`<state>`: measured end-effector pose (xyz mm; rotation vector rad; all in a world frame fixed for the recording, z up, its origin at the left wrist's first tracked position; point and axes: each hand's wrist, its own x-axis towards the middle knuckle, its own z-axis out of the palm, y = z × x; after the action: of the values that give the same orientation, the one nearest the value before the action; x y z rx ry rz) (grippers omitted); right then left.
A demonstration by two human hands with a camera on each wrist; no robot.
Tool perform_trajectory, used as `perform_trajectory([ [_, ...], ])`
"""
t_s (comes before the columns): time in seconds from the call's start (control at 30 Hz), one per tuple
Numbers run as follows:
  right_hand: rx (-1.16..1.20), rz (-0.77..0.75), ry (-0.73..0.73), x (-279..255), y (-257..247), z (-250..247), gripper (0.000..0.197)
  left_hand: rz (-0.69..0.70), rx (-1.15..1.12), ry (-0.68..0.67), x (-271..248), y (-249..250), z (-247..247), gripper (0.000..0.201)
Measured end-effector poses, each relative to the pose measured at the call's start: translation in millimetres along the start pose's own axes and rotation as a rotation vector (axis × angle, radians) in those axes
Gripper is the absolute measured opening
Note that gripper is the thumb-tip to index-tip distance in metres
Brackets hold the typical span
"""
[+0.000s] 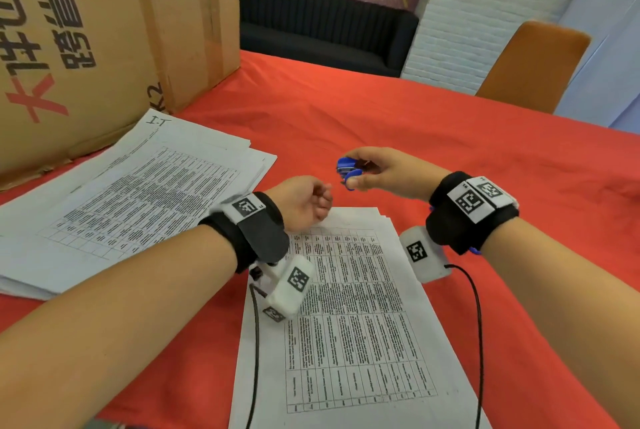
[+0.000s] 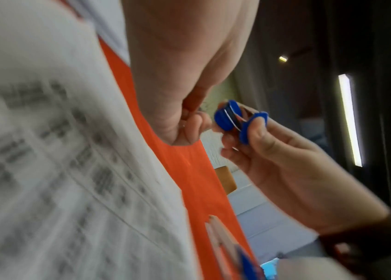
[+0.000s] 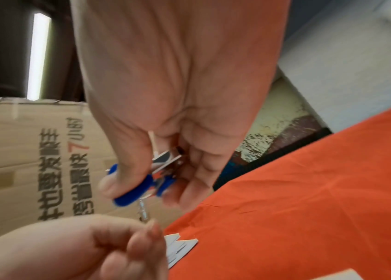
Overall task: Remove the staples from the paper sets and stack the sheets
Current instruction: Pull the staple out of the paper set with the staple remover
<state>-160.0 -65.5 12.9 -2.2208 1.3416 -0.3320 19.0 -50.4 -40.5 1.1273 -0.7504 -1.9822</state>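
Staple remover [image 1: 349, 170], blue, sits pinched between thumb and fingers of the right hand [image 1: 388, 172], raised above the paper set [image 1: 353, 307]. Its metal claws point toward the left hand [image 1: 301, 201], whose curled fingertips [image 3: 151, 230] pinch just beside them, perhaps on a pulled staple; too small to tell.

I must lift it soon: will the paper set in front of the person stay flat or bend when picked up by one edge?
The paper set looks like a few thin sheets, so it will probably droop. Its far corners are fanned, so the sheets may slide apart.
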Motion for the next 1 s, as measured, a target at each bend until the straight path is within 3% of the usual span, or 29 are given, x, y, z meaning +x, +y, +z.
perform_trajectory([
  [0.1, -0.159, 0.117, -0.037, -9, 14, -1, 0.034, 0.117, 0.569, 0.104, -3, 7, -17, 0.025],
  [0.13, -0.093, 0.151, -0.069, -13, 19, 1, 0.030, 0.145, 0.792, 0.126, -5, 10, -22, 0.021],
  [0.2, 0.331, 0.204, -0.081, -23, 27, 11, 0.023, 0.188, 1.178, 0.147, -9, 14, -26, 0.013],
  [0.27, 0.832, 0.297, 0.009, -28, 32, 23, 0.026, 0.186, 1.443, 0.105, -14, 15, -23, 0.019],
  [0.33, 1.122, 0.393, 0.111, -31, 39, 36, 0.032, 0.145, 1.630, 0.057, -19, 14, -15, 0.028],
  [0.43, 1.318, 0.461, 0.230, -32, 52, 60, 0.039, 0.123, 1.765, 0.038, -18, 8, -7, 0.047],
  [0.5, 1.451, 0.435, 0.331, -35, 59, 73, 0.043, 0.056, 1.914, 0.026, -14, 0, -4, 0.065],
  [0.6, 1.576, 0.355, 0.385, -37, 66, 80, 0.047, -0.044, 2.104, 0.010, -13, -17, -2, 0.077],
  [0.87, 1.652, 0.305, 0.362, -40, 75, 81, 0.037, -0.031, 2.174, -0.223, -42, -42, 1, 0.067],
  [1.0, 1.649, 0.302, 0.366, -42, 73, 80, 0.035, -0.035, 2.106, -0.340, -62, -38, -5, 0.068],
])
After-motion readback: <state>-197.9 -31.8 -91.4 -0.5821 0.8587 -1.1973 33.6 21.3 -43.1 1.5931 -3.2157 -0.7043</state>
